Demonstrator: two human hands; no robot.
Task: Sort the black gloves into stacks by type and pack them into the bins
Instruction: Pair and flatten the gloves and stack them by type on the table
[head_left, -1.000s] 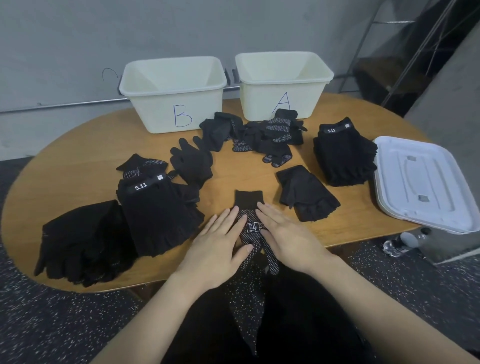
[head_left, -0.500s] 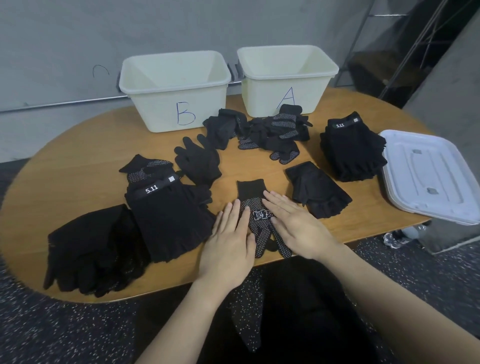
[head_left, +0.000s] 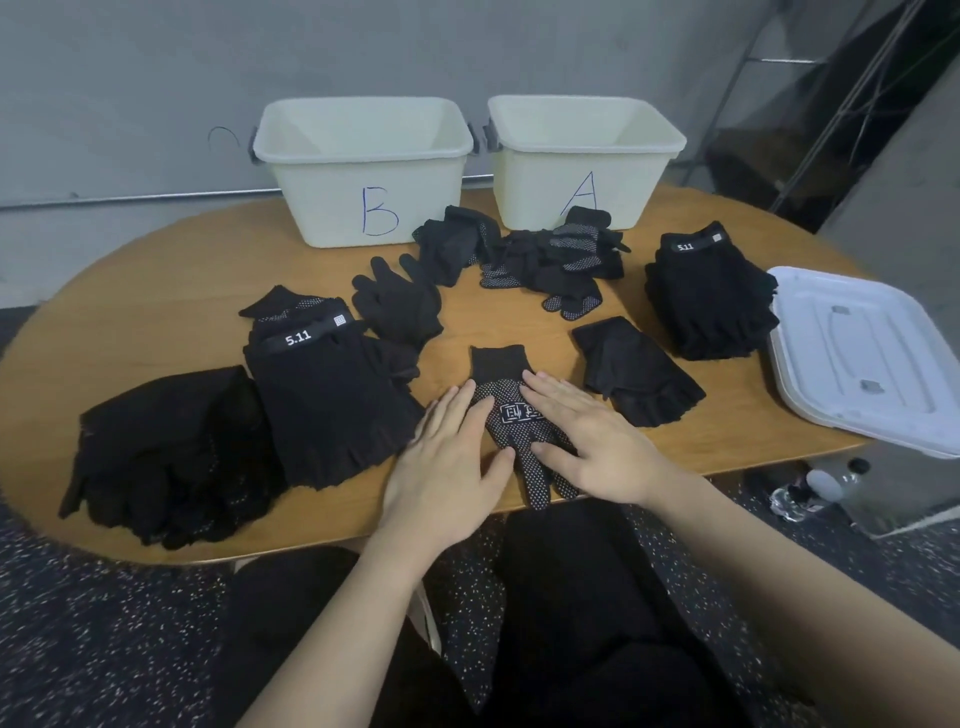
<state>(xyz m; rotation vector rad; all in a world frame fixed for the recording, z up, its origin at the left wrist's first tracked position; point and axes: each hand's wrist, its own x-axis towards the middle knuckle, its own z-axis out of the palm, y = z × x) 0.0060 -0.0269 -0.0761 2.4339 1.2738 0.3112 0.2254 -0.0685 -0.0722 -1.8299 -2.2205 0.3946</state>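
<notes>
Dotted glove (head_left: 511, 415): one, palm side up, cuff pointing away, lying flat at the near edge of the table (head_left: 156, 291). Left hand (head_left: 452, 462) and right hand (head_left: 592, 441) lie flat on either side of it, fingers straight and slightly spread, pressing it down; nothing is gripped.

Sorted so far, as judged from the layout:
- Stack with a 5.11 band (head_left: 322, 395), left of the dotted glove, fingerless type, fairly tall.
- Second 5.11 stack (head_left: 709, 296), far right, just beside the white lid (head_left: 862, 353).
- Dark heap (head_left: 166, 452) at the left end; type hard to tell.
- Single fingerless glove (head_left: 636, 371), just right of the right hand.
- Full-fingered plain glove (head_left: 397, 306), behind the left stack.

Unsorted: loose pile (head_left: 540, 254) of mixed dotted and plain gloves, in front of the two bins, touching or nearly touching bin A.

Containers:
- Bin B (head_left: 363, 171), cream, left; nothing visible inside, though its floor is not seen.
- Bin A (head_left: 584, 156), cream, right; likewise nothing visible inside.

Progress: sorting well under way, a dotted stack only just begun; packing appears not yet started. Remaining: clear the loose pile, complete the stacks, load both bins.
</notes>
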